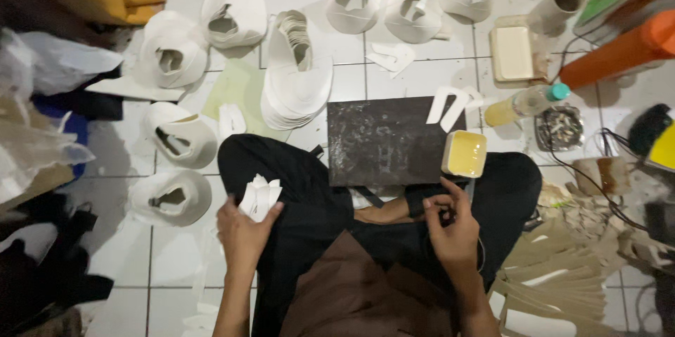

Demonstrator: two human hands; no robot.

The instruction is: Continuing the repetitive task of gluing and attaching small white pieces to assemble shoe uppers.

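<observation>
Far left, stacks of white cutouts (172,52) crowd the floor (119,253) — little room to swing that way. Your left hand (242,231) is closed on a small fan of white pieces (260,195) over your left knee; they look thin, light and floppy, so pinch them near the lower ends. The dark board (387,140) lies ahead with a glue tub (464,153) on its right edge. Your right hand (453,228) is narrowed, fingertips pinched — on what, I cannot tell
</observation>
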